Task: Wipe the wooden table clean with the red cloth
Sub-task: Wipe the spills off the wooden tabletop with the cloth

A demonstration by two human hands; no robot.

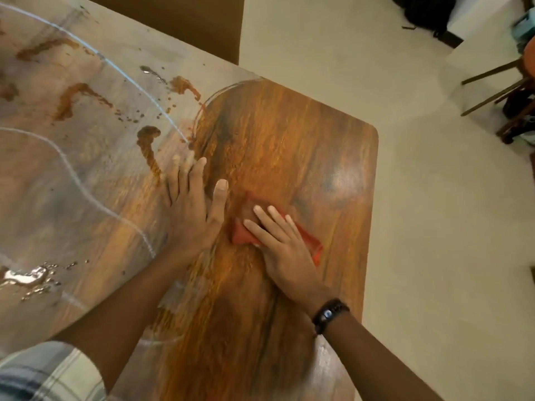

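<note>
The wooden table (pixel 333 146) fills the left and middle of the head view. Brown streaks (pixel 149 151) and splashes mark its left half, and a wet puddle (pixel 26 277) glints near the left edge. The red cloth (pixel 311 243) lies flat on the wood at the centre. My right hand (pixel 285 250) presses on the cloth with straight fingers and covers most of it. Beside the cloth, on its left, my left hand (pixel 192 212) rests flat on the table with spread fingers, touching the end of one brown streak.
The table's rounded right corner (pixel 372 131) borders pale floor (pixel 434 198). Wooden chair legs (pixel 492 91) stand at the far right. A dark bag (pixel 428 13) lies on the floor at the top right. A black band (pixel 330 314) circles my right wrist.
</note>
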